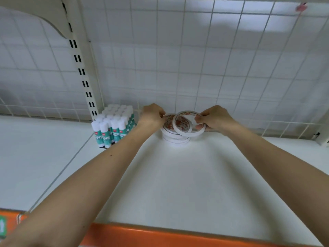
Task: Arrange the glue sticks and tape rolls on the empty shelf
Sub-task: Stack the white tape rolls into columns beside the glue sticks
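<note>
**Bright, flat light; wide-angle warp**

Light was cool and even and came from above. The white shelf (pixel 178 184) read near overexposed, with low contrast. Soft shadows lay under the forearms (pixel 106 166) and around the tape rolls (pixel 175 139). A grey shadow patch sat on the grid back (pixel 249 29). Straight lines bowed toward the edges. Focus was slightly soft and blurriest at upper left.

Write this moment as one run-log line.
left hand: holds stack of white tape rolls | right hand: grips tilted white tape roll above stack | block of white-capped glue sticks: left of stack, on white shelf
</note>
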Action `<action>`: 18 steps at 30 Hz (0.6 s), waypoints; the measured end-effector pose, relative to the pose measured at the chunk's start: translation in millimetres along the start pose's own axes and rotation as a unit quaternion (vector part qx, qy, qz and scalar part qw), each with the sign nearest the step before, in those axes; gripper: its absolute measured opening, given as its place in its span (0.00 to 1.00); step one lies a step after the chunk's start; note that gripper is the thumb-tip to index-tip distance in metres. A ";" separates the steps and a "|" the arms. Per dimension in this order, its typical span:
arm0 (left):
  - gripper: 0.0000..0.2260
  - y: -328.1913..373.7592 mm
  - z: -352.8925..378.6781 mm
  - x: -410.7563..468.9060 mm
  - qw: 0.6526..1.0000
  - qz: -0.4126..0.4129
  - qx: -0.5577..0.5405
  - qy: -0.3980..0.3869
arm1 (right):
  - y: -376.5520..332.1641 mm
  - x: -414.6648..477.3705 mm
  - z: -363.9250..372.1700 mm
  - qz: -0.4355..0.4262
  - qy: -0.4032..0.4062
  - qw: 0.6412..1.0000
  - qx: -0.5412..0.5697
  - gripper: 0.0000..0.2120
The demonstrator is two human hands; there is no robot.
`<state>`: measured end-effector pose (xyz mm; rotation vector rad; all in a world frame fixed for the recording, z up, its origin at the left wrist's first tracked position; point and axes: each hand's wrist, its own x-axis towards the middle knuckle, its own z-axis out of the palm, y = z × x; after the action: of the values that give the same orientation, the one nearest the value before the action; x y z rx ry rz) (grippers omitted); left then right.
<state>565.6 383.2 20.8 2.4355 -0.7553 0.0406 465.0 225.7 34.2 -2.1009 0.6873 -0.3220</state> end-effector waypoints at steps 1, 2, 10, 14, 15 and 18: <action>0.10 -0.8 1.8 1.9 1.000 -0.006 -0.007 0.003 | 0.0 3.6 3.0 0.008 -0.007 1.000 0.000 0.10; 0.11 -1.1 2.8 3.0 1.000 -0.010 -0.015 0.003 | 0.2 5.8 5.6 0.015 -0.013 1.000 -0.003 0.11; 0.12 -3.1 7.9 0.3 0.999 0.022 -0.045 -0.010 | 0.2 18.2 24.3 0.017 -0.032 0.997 -0.069 0.16; 0.15 -11.0 7.5 -13.7 0.991 0.030 -0.120 -0.047 | 13.6 11.7 20.1 -0.044 -0.124 0.991 -0.024 0.22; 0.15 -13.5 7.4 -17.2 0.989 0.029 -0.132 -0.061 | 18.1 9.1 17.8 -0.053 -0.150 0.987 0.008 0.23; 0.24 -18.1 7.0 -23.4 0.986 0.029 -0.107 -0.124 | 31.8 2.5 11.8 -0.089 -0.179 0.979 0.031 0.27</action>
<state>554.5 403.4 1.0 2.2366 -0.8892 -0.3109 461.2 217.5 1.4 -2.0896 0.2749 -0.0561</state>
